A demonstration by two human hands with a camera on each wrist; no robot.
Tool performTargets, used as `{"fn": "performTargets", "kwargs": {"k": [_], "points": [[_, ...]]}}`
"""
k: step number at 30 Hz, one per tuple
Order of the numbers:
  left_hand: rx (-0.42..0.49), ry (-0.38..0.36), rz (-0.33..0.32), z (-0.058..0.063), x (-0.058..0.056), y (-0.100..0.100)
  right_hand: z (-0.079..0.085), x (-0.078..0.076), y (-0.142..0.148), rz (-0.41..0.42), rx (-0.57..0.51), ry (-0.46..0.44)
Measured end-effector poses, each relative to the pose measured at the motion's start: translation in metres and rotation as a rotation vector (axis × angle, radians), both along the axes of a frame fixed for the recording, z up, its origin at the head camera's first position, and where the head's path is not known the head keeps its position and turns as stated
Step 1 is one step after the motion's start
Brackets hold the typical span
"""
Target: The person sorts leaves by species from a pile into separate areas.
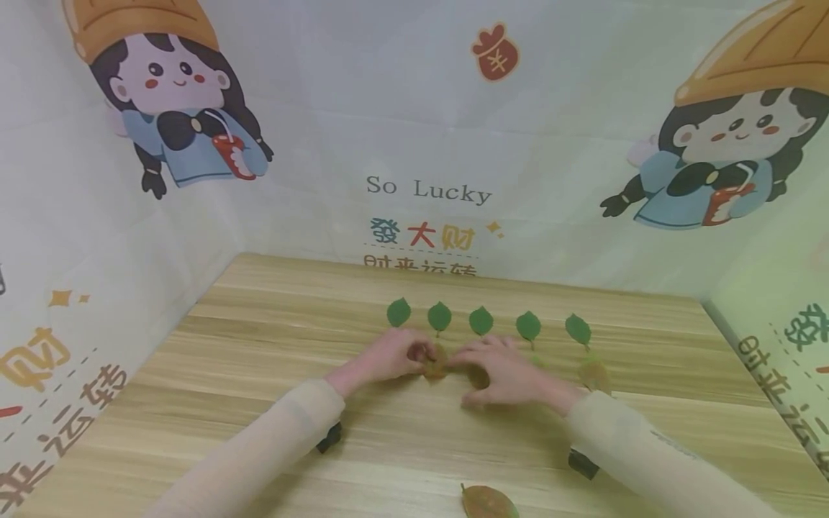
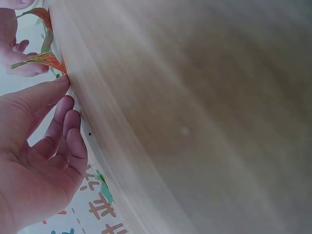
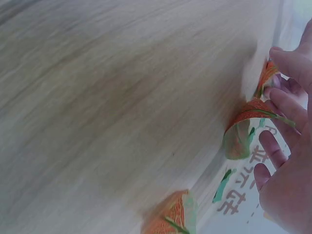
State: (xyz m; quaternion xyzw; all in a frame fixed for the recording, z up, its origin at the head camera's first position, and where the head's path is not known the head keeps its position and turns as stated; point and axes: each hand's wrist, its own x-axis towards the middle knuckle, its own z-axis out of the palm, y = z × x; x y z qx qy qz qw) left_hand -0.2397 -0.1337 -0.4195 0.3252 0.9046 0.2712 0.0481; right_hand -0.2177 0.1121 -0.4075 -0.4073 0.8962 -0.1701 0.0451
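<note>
My left hand pinches the edge of a curled orange-brown leaf on the table. In the left wrist view, the thumb is at the end of this leaf, while the other fingers are bent loosely. My right hand reaches in from the other side, its fingers spread and relaxed, their tips near the same leaf. Beneath the right palm lies another curled leaf, partly hidden; the right wrist view shows that leaf orange on top with a green stem.
Several green leaves form a row behind the hands. Another orange-brown leaf lies beside the right sleeve, and one more leaf at the near edge. Printed cloth surrounds the wooden table at the back and sides.
</note>
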Motion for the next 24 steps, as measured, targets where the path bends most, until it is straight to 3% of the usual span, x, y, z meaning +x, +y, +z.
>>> {"fn": "performTargets", "kwargs": {"k": [9, 15, 19, 24], "points": [[-0.016, 0.009, 0.003, -0.002, 0.0, 0.001, -0.008, -0.001, -0.007, 0.027, 0.029, -0.002], [0.07, -0.087, 0.048, -0.001, 0.006, -0.006, -0.009, -0.001, -0.006, 0.026, 0.045, -0.004], [0.095, -0.09, 0.095, 0.005, 0.018, -0.012, -0.008, -0.002, -0.007, 0.026, 0.059, -0.002], [0.087, -0.099, 0.101, 0.012, 0.044, -0.012, -0.006, -0.002, -0.007, 0.028, 0.065, -0.001]]}}
